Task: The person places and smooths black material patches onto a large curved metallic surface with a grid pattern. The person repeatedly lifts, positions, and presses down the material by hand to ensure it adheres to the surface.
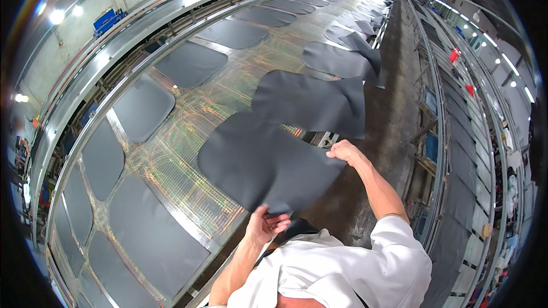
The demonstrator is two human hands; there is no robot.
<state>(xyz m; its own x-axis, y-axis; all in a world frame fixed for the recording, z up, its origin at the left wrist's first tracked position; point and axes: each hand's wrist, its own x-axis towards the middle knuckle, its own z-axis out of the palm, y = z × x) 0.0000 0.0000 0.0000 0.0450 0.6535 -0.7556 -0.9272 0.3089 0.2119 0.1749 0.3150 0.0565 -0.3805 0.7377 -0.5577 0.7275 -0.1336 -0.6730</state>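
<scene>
A dark grey, flexible sheet with rounded corners (262,159) lies partly on the long table and juts past its right edge toward me. My right hand (344,152) is closed in a pinch on the sheet's right corner. At the near edge of the same sheet is my left hand (266,226), palm turned up, fingers loosely apart, thumb at the sheet's edge. Just beyond lies a second dark grey sheet (311,100), also overhanging the table; the held sheet meets its near side.
The long table (191,197), marked with many coloured lines, carries several more grey sheets (145,108) along its left side. A dark floor aisle (394,120) runs along its right. Across the aisle, a metal-railed table (456,154) holds more dark sheets. A blue box (109,21) is at the far left.
</scene>
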